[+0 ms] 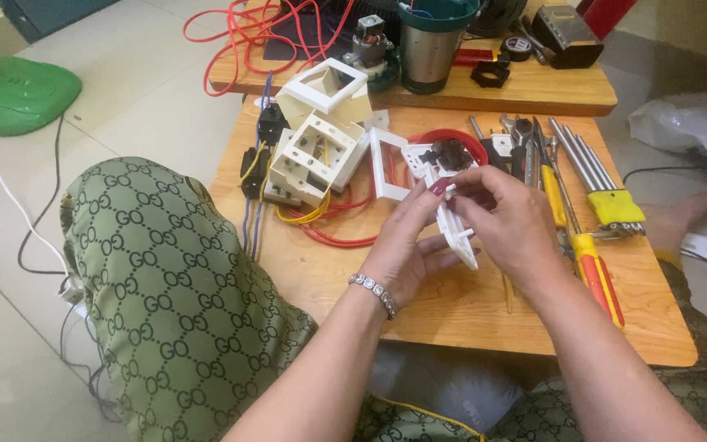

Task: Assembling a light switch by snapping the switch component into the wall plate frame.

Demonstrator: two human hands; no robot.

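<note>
Green patterned trouser knee (165, 286) sits nearest; left hand (407, 245) and right hand (509, 221) both pinch a white plastic switch plate (456, 233), best held steady above the wooden table (329, 270).

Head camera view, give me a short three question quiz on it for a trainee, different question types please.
1. True or false: both hands hold the white plastic switch plate above the low wooden table.
2. Multiple choice: where does the yellow-handled set of metal hex keys lie? A) left of the hands B) right of the hands C) on the green patterned trouser leg
3. Fill in: the silver link bracelet sits on the ___ wrist.

Key:
1. True. The left hand and right hand both grip it.
2. B.
3. Left.
</note>
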